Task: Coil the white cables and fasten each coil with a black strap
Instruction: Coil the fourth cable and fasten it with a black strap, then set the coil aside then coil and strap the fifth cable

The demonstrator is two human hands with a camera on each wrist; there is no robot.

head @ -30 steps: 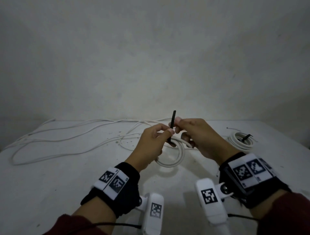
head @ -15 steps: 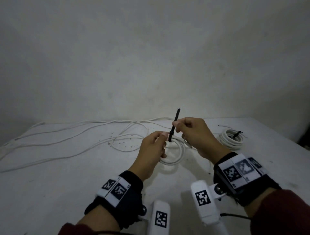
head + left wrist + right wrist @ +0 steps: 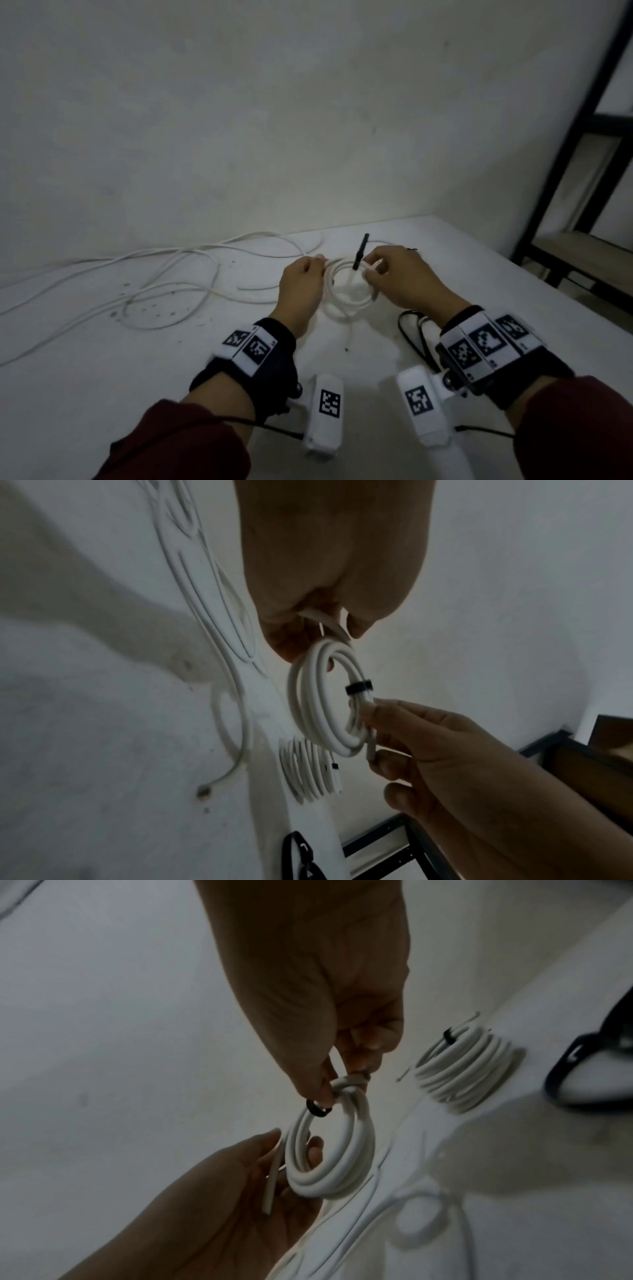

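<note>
Between my hands I held the white coil (image 3: 346, 291) off the table, left hand (image 3: 301, 287) gripping its rim, right hand (image 3: 400, 277) pinching it beside the black strap (image 3: 360, 251).

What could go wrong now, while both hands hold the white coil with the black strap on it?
1. The strap wraps the coil, but its tail sticks up; if not pulled tight, loops may spring apart.
2. A short cable end beside the left hand lies outside the coil and could stay loose.
</note>
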